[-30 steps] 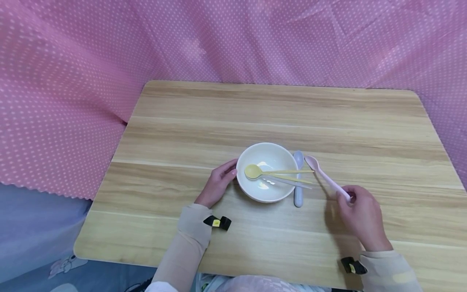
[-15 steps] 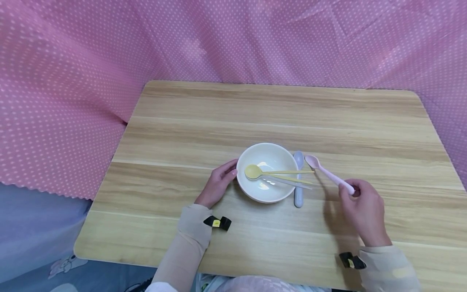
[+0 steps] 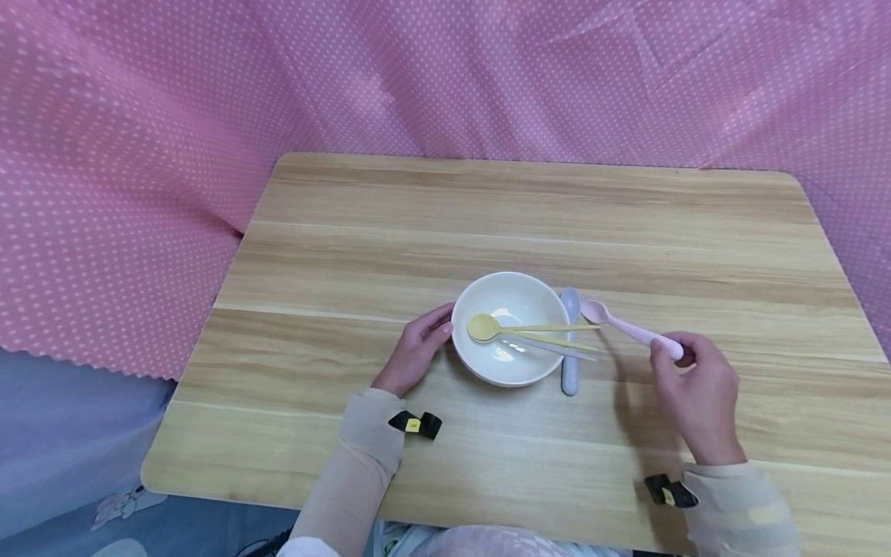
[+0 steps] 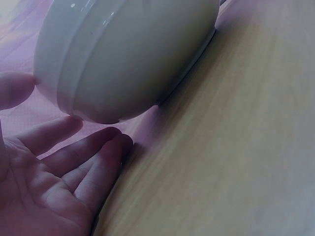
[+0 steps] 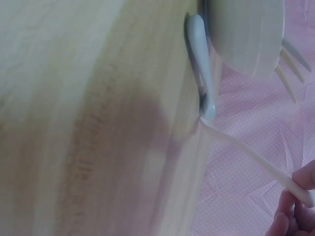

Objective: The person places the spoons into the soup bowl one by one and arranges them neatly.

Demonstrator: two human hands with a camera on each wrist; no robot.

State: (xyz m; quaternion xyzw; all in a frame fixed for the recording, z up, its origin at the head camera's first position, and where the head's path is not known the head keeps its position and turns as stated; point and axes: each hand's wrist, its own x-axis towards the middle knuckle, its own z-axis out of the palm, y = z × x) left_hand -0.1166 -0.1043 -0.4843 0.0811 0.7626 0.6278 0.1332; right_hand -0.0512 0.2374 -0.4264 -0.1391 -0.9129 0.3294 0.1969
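Observation:
A white bowl [image 3: 480,292] stands on the table, with my left hand [image 3: 414,352] at its left side. In the left wrist view, thumb and index fingertip touch the bowl's outer wall, and the fingers are fairly straight. A yellow spoon [image 3: 483,328] lies in the bowl; two thin yellow handles and a pale one stick out over the right rim. Beside the bowl a blue-grey spoon [image 3: 569,377] lies on the table. My right hand [image 3: 701,398] pinches a pale pink spoon [image 3: 635,332] by its handle end, raised, the spoon's head low near the blue-grey spoon.
The wooden table [image 3: 334,255] has rounded corners. A pink dotted curtain [image 3: 445,77] hangs behind it and at the sides. A black strap piece [image 3: 414,425] sits at the left wrist, another [image 3: 670,492] at the right.
My right hand has moved slightly away from the body, lifting the pink spoon's handle end and turning the spoon flatter in view. The left hand and bowl have stayed still.

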